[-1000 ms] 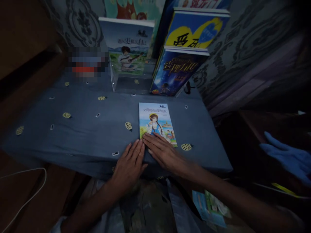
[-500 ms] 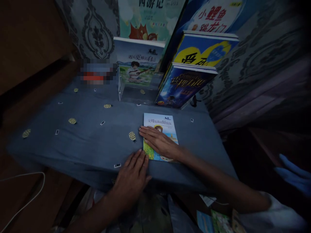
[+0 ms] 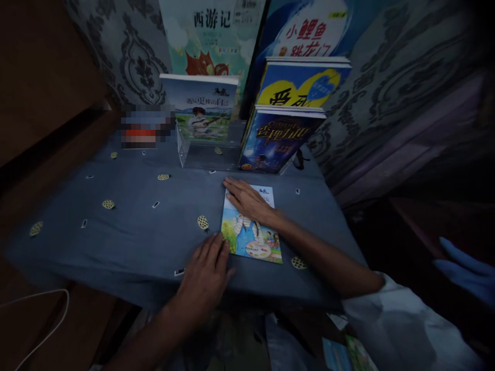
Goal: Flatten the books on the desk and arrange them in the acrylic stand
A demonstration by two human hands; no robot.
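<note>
A thin picture book (image 3: pixel 255 242) with a light-blue illustrated cover lies closed on the grey-blue tablecloth (image 3: pixel 135 242). My right hand (image 3: pixel 249 202) rests flat across its upper left part, fingers stretched out toward the top left corner and covering most of the title. At the book's lower left corner lies my left hand (image 3: pixel 207 265), palm down, its fingertips touching or just beside the book's edge. Neither hand grasps anything.
Behind the book, a clear stand (image 3: pixel 183 154) holds a book with a guitar player (image 3: pixel 204 116) and a dark blue book (image 3: pixel 280 139). Taller books, among them a green one (image 3: pixel 212 36), rise behind. A white cable (image 3: pixel 64 314) hangs at the left.
My right hand has slid up the cover toward its top edge, uncovering the lower picture. My left hand stays by the lower left corner. The camera view has shifted slightly.
</note>
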